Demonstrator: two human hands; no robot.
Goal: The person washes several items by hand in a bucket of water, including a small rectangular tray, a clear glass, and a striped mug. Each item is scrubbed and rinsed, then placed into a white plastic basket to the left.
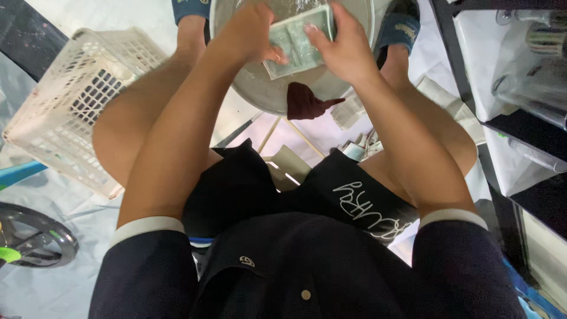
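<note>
Gripping a pale green cloth (295,44) from both ends, the left hand (251,32) and right hand (342,47) close around it over the round metal basin (260,88) between the person's feet. The cloth looks soft and wet, likely limp and a bit slippery, so bunched edges give the surest hold. A dark red rag (304,101) droops over the basin's near rim. Room is tight: knees flank the arms, a white plastic basket (65,106) sits close on the left, dark shelving (508,118) crowds the right.
</note>
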